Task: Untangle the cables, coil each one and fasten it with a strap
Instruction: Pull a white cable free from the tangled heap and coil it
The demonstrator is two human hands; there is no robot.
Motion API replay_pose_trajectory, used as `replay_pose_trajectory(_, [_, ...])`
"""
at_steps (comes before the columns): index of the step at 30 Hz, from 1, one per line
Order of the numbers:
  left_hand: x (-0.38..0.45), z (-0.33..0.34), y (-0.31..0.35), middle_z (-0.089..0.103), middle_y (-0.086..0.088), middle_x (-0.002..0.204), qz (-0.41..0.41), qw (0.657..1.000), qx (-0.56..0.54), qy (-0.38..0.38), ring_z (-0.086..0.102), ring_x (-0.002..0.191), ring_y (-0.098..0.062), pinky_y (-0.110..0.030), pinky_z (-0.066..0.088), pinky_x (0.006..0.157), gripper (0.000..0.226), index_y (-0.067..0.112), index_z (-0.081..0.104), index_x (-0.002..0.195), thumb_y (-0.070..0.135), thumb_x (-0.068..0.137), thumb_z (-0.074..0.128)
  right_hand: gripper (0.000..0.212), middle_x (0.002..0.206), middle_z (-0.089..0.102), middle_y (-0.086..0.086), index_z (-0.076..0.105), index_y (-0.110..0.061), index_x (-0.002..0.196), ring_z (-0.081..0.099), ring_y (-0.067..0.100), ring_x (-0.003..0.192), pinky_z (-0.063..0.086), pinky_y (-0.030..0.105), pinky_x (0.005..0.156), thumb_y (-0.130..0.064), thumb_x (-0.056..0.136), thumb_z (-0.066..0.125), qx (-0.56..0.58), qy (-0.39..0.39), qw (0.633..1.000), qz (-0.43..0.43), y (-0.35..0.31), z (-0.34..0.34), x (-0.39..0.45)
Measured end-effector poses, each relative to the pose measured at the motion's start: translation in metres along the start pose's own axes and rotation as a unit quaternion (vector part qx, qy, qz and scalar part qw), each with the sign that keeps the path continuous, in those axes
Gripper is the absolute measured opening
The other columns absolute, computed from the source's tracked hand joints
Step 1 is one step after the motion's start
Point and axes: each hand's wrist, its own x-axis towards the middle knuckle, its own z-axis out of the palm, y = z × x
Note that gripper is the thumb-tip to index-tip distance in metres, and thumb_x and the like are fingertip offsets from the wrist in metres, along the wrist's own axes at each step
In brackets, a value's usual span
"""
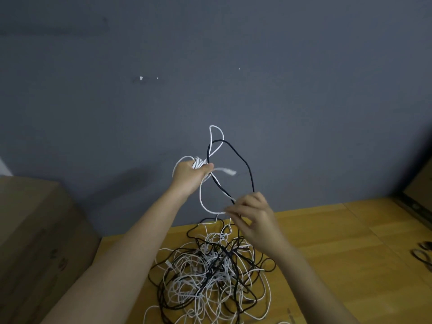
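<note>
At far left a cardboard box [35, 220] stands against the grey wall [210, 54], apart from the work. The left hand [190, 173] is raised well above the table, fingers curled round a small coil of white cable [198, 163]; holding it high probably keeps the wound turns together and lets the loose length hang free of the mess below. A black cable [243, 160] loops through that white length, so the two are not yet separated. The right hand [251, 210], lower and to the right, pinches strands where white and black cross, seemingly to draw the black one clear. Beneath both hands the tangle of white and black cables [210, 272] lies on the wooden table [339, 242], which meets the wall. At the right edge dark loops, perhaps coiled cables [423, 256], rest on the table; a blurred brown shape stands behind them.
</note>
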Motion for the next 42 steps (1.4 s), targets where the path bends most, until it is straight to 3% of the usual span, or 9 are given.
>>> replay_pose_trajectory(4, [-0.001,0.003,0.002,0.041,0.001,0.048,0.008,1.0,0.015,-0.018,0.036,0.044,-0.015,-0.026,0.029,0.049,0.037,0.016,0.043,0.059,0.025,0.082,0.07,0.01,0.075,0.058,-0.005,0.075,-0.015,0.078,0.049,0.018,0.084,0.046,0.025,0.064,-0.016,0.07,0.082,-0.205,-0.056,0.975,-0.068,0.004,0.012,-0.001])
replay_pose_trajectory(8, [-0.006,0.006,0.0,0.042,-0.005,0.055,0.022,0.999,0.023,0.002,0.038,0.053,-0.02,-0.03,0.032,0.057,0.038,0.014,0.042,0.061,0.032,0.08,0.07,0.031,0.059,0.056,0.0,0.066,-0.013,0.057,0.055,0.022,0.066,0.044,0.026,0.05,-0.002,0.038,0.088,-0.302,-0.07,0.95,-0.047,0.009,0.024,0.005])
replay_pose_trajectory(12, [-0.022,0.016,-0.003,0.043,0.001,0.054,0.026,1.0,0.016,0.001,0.04,0.054,-0.017,-0.03,0.034,0.059,0.037,0.016,0.045,0.059,0.031,0.085,0.067,0.038,0.074,0.06,0.006,0.065,-0.006,0.086,0.057,0.026,0.065,0.043,0.03,0.042,0.0,0.056,0.087,-0.198,-0.01,0.98,-0.001,0.013,0.035,0.007])
replay_pose_trajectory(15, [-0.035,0.019,-0.002,0.049,0.002,0.057,0.032,0.999,0.035,-0.015,0.044,0.053,-0.012,-0.026,0.034,0.053,0.03,0.013,0.057,0.068,0.034,0.089,0.063,0.029,0.097,0.053,0.007,0.057,-0.003,0.1,0.057,0.019,0.065,0.048,0.036,0.053,-0.008,0.078,0.076,-0.061,0.009,0.992,0.107,0.002,0.033,0.016])
replay_pose_trajectory(20, [-0.042,0.018,-0.002,0.049,0.009,0.05,0.037,0.999,0.016,-0.027,0.047,0.053,-0.01,-0.026,0.036,0.054,0.032,0.02,0.055,0.063,0.036,0.09,0.062,0.043,0.105,0.042,-0.005,0.051,-0.011,0.117,0.044,-0.001,0.068,0.037,0.012,0.062,-0.02,0.081,0.074,0.053,0.039,0.973,0.222,0.007,0.021,0.029])
replay_pose_trajectory(27, [-0.042,0.019,-0.004,0.05,0.013,0.047,0.041,0.998,-0.038,-0.035,0.045,0.049,-0.004,-0.024,0.036,0.055,0.024,0.022,0.059,0.068,0.03,0.09,0.064,0.044,0.098,0.051,0.001,0.058,-0.016,0.104,0.048,0.006,0.075,0.041,0.007,0.066,-0.02,0.069,0.085,0.117,0.057,0.957,0.26,0.018,0.022,0.037])
replay_pose_trajectory(32, [-0.035,0.023,-0.004,0.055,0.001,0.061,0.037,0.997,-0.068,-0.018,0.049,0.06,-0.015,-0.029,0.04,0.063,0.021,0.011,0.065,0.078,0.029,0.089,0.065,0.038,0.097,0.061,0.008,0.058,-0.021,0.092,0.06,0.008,0.081,0.05,0.014,0.071,-0.013,0.067,0.086,0.25,0.138,0.908,0.307,0.012,0.028,0.03])
replay_pose_trajectory(39, [-0.028,0.025,-0.009,0.046,0.0,0.055,0.021,0.995,-0.09,0.027,0.039,0.05,-0.014,-0.029,0.034,0.056,0.03,0.016,0.052,0.068,0.032,0.088,0.066,0.01,0.086,0.067,-0.001,0.072,-0.009,0.084,0.059,0.0,0.08,0.049,0.011,0.073,-0.005,0.076,0.078,0.108,0.164,0.973,0.118,0.012,0.057,-0.006])
replay_pose_trajectory(42, [-0.028,0.031,-0.015,0.047,0.002,0.055,0.02,0.995,-0.097,0.014,0.042,0.054,-0.016,-0.032,0.039,0.061,0.028,0.016,0.053,0.068,0.033,0.086,0.068,0.012,0.084,0.068,-0.006,0.071,-0.014,0.089,0.062,0.0,0.079,0.051,0.018,0.07,-0.006,0.081,0.074,0.126,0.15,0.965,0.177,0.018,0.064,-0.008])
